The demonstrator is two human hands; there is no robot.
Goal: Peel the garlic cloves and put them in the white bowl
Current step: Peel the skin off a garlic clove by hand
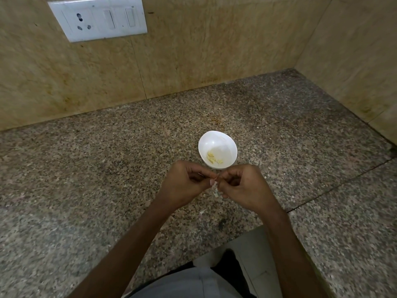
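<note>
- Upper left of frame: a white switch plate (97, 18) on the tiled wall. Not part of the work.
- Left of centre: my left hand (184, 182), fingers curled in, thumb and forefinger pinched narrow. The grip is closed on the garlic clove (215, 181), which sits at the point where the two hands meet, just below the bowl in the frame.
- Centre: only a sliver of the clove shows between the fingertips. Pale scraps of papery skin (215, 191) hang just under it. I cannot tell how much skin is left on it.
- Handling judgement: the clove is small, light and firm, and probably slick once bare. The skin is thin, dry and tears easily. Best hold is on the clove's two ends, leaving the flank free, so a nail can lift the skin from the root end. Too hard a pinch may shoot it out of the fingers.
- Just above centre: the white bowl (223, 138) stands on the speckled surface (107, 168), near my hands but apart from them. A few peeled yellowish cloves (213, 158) lie in its bottom.
- Right of centre: my right hand (242, 186), fingers also curled tight, grip narrow, working the skin at the same clove.
</note>
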